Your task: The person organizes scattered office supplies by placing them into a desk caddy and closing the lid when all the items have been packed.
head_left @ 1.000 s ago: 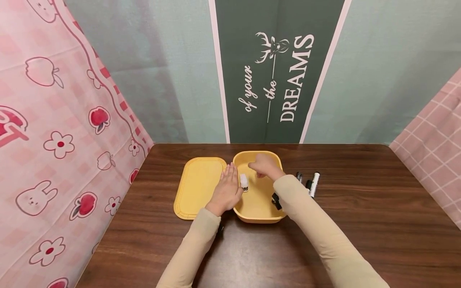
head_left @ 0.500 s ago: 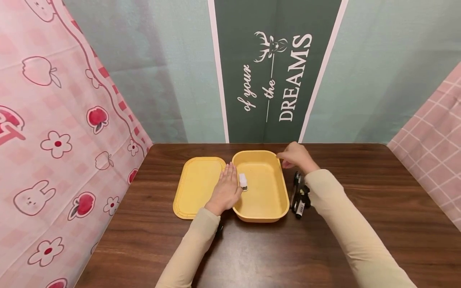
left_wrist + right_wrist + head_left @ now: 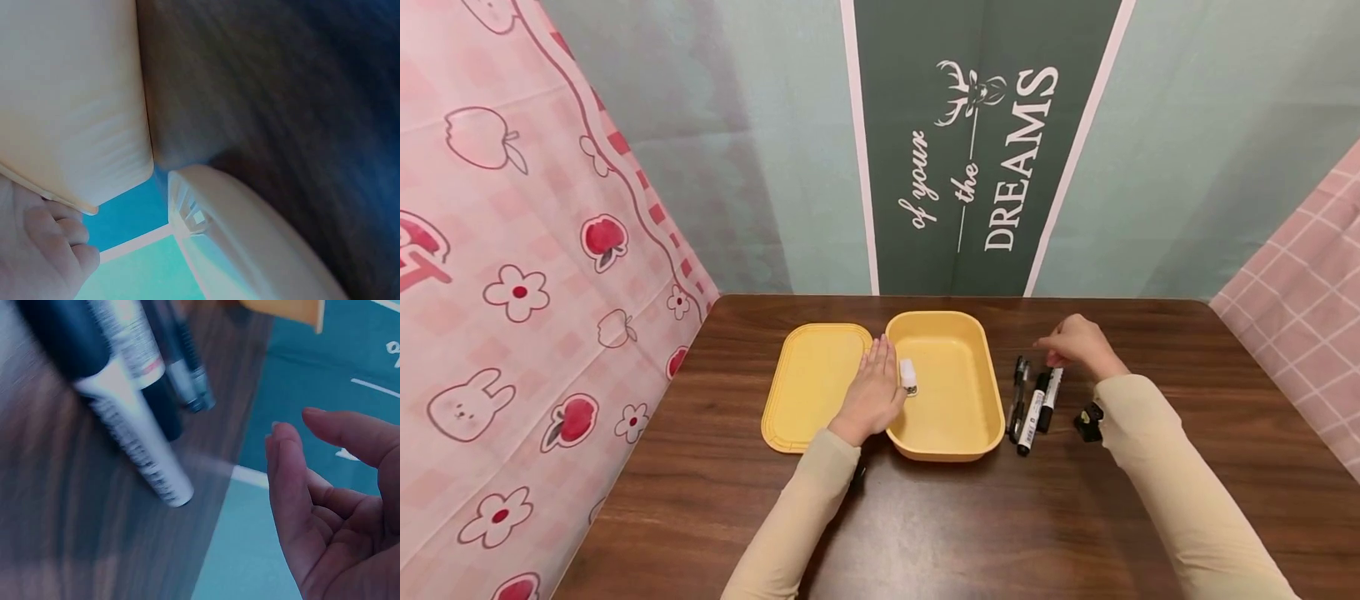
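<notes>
In the head view, my left hand (image 3: 874, 387) rests on the left rim of the yellow plastic box (image 3: 943, 451), its fingers straight along the edge. The left wrist view shows those fingertips at the box's rim, over its outer wall. My right hand (image 3: 1081, 343) is above the table to the right of the box, by a marker (image 3: 1054, 387) with a white barrel and black cap. In the right wrist view, a gap shows between thumb and index finger, with nothing held. Beside that marker lie another white marker (image 3: 1032, 417) and dark pens (image 3: 1019, 387).
A small white item (image 3: 907, 375) with a dark patterned end lies inside the box, along its left side. The yellow lid (image 3: 812, 387) lies flat left of the box. All this is on a dark wooden table (image 3: 955, 525), with a printed curtain (image 3: 760, 167) behind.
My right hand has moved out of the box and to the right, over the markers, uncovering the pens and the box's inside. My left hand has stayed on the rim.
</notes>
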{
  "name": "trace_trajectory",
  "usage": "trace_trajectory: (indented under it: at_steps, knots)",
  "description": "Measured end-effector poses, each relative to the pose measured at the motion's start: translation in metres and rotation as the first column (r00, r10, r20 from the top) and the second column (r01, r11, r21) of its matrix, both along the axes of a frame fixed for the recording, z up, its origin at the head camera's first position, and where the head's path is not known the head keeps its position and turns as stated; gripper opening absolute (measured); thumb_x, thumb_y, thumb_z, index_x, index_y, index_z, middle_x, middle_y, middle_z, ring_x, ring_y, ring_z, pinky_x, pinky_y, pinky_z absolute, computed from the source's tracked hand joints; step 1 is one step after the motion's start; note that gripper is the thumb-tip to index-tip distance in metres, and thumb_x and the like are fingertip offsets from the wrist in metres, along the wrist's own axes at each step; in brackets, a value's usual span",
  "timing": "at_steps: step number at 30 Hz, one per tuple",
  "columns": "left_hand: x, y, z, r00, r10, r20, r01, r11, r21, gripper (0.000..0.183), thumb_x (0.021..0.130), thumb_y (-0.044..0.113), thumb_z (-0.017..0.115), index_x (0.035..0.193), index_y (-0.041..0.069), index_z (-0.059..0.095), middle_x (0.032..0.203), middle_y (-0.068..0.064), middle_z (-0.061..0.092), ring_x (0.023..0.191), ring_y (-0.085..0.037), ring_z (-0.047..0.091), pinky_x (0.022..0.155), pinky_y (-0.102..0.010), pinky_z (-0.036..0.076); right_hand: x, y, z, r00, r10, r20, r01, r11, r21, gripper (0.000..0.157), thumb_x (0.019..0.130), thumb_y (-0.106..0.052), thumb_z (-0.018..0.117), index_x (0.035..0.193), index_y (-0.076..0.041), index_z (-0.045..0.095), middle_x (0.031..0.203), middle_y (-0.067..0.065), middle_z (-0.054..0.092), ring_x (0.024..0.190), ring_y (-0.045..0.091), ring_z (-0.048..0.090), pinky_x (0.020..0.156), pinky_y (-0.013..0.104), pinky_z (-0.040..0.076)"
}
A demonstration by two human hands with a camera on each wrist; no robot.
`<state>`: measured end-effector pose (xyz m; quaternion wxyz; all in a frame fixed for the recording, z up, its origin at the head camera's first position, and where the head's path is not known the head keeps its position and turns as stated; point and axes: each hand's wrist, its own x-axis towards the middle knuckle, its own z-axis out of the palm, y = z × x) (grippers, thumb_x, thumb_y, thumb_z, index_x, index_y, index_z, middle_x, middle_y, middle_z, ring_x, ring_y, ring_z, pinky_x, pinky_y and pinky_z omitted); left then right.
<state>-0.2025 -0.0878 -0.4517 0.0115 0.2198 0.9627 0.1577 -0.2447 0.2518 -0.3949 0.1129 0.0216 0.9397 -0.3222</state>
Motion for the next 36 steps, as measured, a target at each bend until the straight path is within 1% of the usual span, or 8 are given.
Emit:
trace_trajectory:
  at_steps: [3,6,10,16,22,26,31,36]
  knots:
    - [0.000,0.000,0.001,1.000,0.002,0.002,-0.002,1.000,0.004,0.068,0.102,0.023,0.035,0.156,-0.013,0.017,0.167,-0.029,0.011,0.158,-0.040,0.013,0.129,-0.049,0.019,0.003,0.008,-0.006,1.000,0.006,-0.007,-0.005,0.999,0.051,0.033,0.091,-0.019,0.065,0.063,-0.002,0.068,0.053,-0.003,0.064,0.052,0.010,0.066,0.062,0.032,0.059]
    - [-0.001,0.000,0.002,1.000,0.001,0.009,-0.001,1.000,0.006,0.068,0.102,0.023,0.035,0.156,-0.013,0.015,0.167,-0.028,0.010,0.158,-0.040,0.012,0.129,-0.049,0.017,0.004,0.014,-0.010,1.000,0.008,-0.001,-0.007,0.997,0.079,0.035,0.091,-0.019,0.064,0.059,-0.004,0.066,0.053,-0.002,0.064,0.051,0.011,0.065,0.060,0.028,0.056]
    - [-0.002,0.001,0.003,1.000,-0.003,0.014,0.003,1.000,0.004,0.068,0.102,0.023,0.034,0.157,-0.012,0.015,0.167,-0.028,0.009,0.158,-0.040,0.011,0.129,-0.048,0.017,0.007,0.019,-0.015,1.000,0.009,0.010,-0.010,0.994,0.105,0.036,0.091,-0.019,0.064,0.059,-0.003,0.067,0.053,-0.001,0.064,0.050,0.011,0.064,0.057,0.030,0.057]
    - [-0.002,0.001,0.003,1.000,-0.001,0.020,0.001,1.000,-0.007,0.068,0.102,0.024,0.034,0.157,-0.012,0.015,0.168,-0.028,0.009,0.159,-0.038,0.010,0.129,-0.048,0.016,0.012,0.021,-0.025,0.999,-0.012,0.050,0.004,0.987,0.159,0.035,0.090,-0.021,0.063,0.061,-0.002,0.062,0.052,0.003,0.063,0.047,0.011,0.061,0.053,0.027,0.050]
    - [-0.001,0.002,0.003,1.000,-0.004,0.014,0.004,1.000,0.011,0.068,0.101,0.023,0.034,0.156,-0.013,0.017,0.167,-0.028,0.010,0.158,-0.039,0.011,0.129,-0.049,0.017,0.013,0.020,-0.037,0.992,-0.057,0.112,0.041,0.990,0.137,0.033,0.091,-0.022,0.064,0.066,-0.003,0.057,0.054,0.004,0.061,0.047,0.009,0.061,0.054,0.027,0.057]
    - [0.000,0.002,0.001,1.000,-0.005,0.007,0.005,1.000,0.024,0.068,0.100,0.023,0.034,0.155,-0.014,0.018,0.167,-0.029,0.012,0.158,-0.041,0.013,0.129,-0.050,0.017,0.011,0.020,-0.042,0.992,-0.064,0.107,0.052,0.992,0.110,0.033,0.091,-0.023,0.063,0.065,-0.004,0.057,0.054,0.004,0.060,0.047,0.009,0.062,0.053,0.027,0.058]
    - [-0.001,0.002,0.000,1.000,-0.002,0.006,0.001,1.000,0.027,0.068,0.100,0.022,0.033,0.155,-0.014,0.018,0.167,-0.030,0.012,0.158,-0.041,0.013,0.129,-0.050,0.016,0.010,0.020,-0.047,0.994,-0.070,0.088,0.063,0.995,0.081,0.029,0.090,-0.020,0.064,0.072,0.002,0.061,0.058,0.008,0.062,0.047,0.009,0.063,0.053,0.028,0.059]
    - [-0.001,0.002,-0.001,1.000,0.002,0.016,-0.002,1.000,0.004,0.067,0.102,0.024,0.032,0.157,-0.012,0.016,0.168,-0.028,0.009,0.158,-0.039,0.010,0.130,-0.048,0.015,0.010,0.019,-0.049,0.994,-0.073,0.082,0.067,0.995,0.073,0.028,0.091,-0.018,0.065,0.072,0.003,0.062,0.059,0.009,0.062,0.047,0.007,0.063,0.053,0.028,0.059]
